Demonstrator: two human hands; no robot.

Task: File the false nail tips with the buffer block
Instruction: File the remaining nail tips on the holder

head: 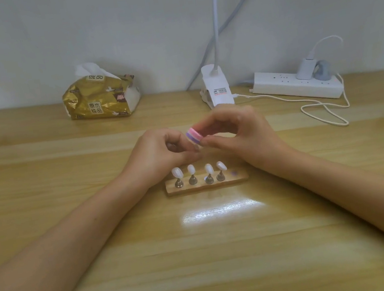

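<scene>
Filing step: judged to be under way, since the block is held up just behind the stand, above its row.
Block: small and layered in pink and purple bands; it is slightly blurred, so its grit cannot be made out.
Right hand: the block is pinched between thumb and fingertips, probably so that one face is left free for rubbing.
Left hand: the fingers are curled up against the block, just behind the stand's left half. A tip may be kept there, but it is hidden, so the grip cannot be told.
Tips: four pale ovals are carried on metal pegs along the stand, tilted, presumably for easy reach.
Stand: a wooden bar whose right-end spot is left bare, which suggests that one tip is off it.
Behind the stand: a tissue pack is set well back to the left, a clamp and power strip well back to the right.
</scene>
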